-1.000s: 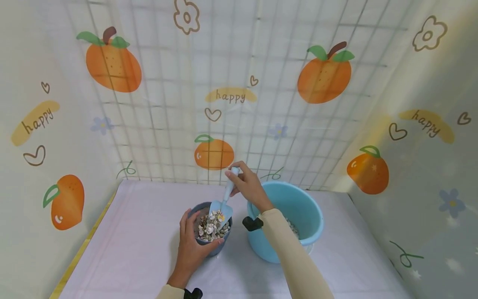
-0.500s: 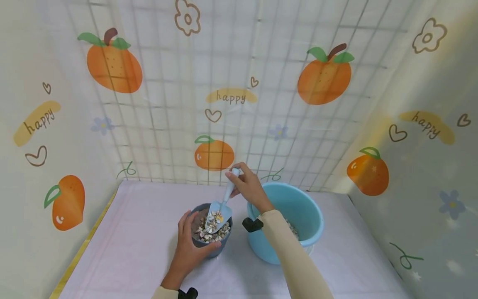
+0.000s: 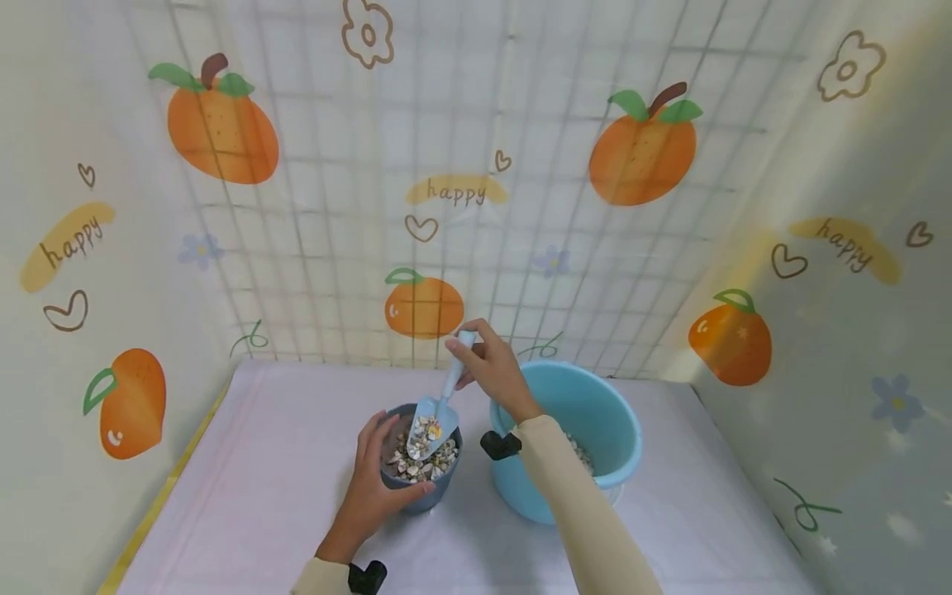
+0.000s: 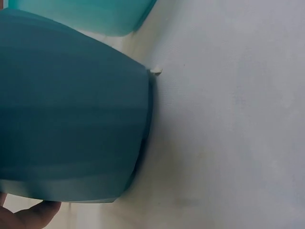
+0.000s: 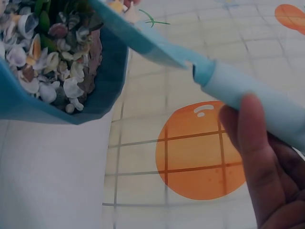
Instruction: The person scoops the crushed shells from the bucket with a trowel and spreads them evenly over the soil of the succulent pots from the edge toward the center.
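Note:
My right hand [image 3: 491,369] grips the handle of a light blue plastic hand trowel [image 3: 431,423]. Its blade points down over a dark blue-grey flowerpot [image 3: 434,496] and bears small shells. Thumb and fingers of my left hand [image 3: 375,487] spread around the pot's left and near sides, holding it. Inside the pot lie many small shells [image 5: 47,86], with bits of green among them in the right wrist view. The left wrist view shows the pot's side wall [image 4: 71,109] close up and a few fingertips [image 4: 40,214] at its edge.
A light blue bucket [image 3: 513,496] with more shells [image 3: 580,454] inside stands right of the pot, beneath my right forearm. A pale cloth covers the table [image 3: 245,487]. Behind it rises a printed curtain [image 3: 327,248] over a wire grid. A small pale bit [image 4: 156,71] lies by the pot's base.
The trowel's blade has turned and shifted slightly left, its shells now facing up more plainly. My left hand has slid slightly down and left along the pot.

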`<action>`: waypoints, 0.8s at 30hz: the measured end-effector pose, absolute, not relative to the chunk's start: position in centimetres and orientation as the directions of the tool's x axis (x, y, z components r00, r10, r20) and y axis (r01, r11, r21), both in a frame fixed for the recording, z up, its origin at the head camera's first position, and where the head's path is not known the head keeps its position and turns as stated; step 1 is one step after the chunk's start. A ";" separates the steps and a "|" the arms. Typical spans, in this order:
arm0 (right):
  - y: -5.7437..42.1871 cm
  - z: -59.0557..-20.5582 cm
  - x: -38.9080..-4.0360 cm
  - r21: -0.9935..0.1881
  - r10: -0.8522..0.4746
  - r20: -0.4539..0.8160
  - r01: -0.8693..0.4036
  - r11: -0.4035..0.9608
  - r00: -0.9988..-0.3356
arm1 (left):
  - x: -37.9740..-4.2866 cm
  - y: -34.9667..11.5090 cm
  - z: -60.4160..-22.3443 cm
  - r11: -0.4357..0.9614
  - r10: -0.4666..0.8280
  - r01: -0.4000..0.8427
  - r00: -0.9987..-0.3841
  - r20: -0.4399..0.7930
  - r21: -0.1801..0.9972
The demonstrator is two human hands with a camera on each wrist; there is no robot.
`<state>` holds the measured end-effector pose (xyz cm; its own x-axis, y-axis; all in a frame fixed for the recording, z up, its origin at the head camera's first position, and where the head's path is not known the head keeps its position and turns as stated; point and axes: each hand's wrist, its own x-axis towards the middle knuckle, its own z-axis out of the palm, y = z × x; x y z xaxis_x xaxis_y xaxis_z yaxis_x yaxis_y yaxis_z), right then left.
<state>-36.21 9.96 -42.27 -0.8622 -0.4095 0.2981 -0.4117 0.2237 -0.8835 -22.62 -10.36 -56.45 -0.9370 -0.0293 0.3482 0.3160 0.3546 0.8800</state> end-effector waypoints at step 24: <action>10.0 -42.3 -36.2 -0.878 -0.402 0.323 -0.430 0.211 -0.857 | -22.0 -8.8 -56.4 0.389 -0.127 0.322 -0.909 0.397 0.863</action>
<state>-36.16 9.96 -42.27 -0.8570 -0.4015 0.3231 -0.4299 0.2110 -0.8779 -21.95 -8.79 -56.45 -0.9090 -0.1274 0.3970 0.3223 0.3892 0.8629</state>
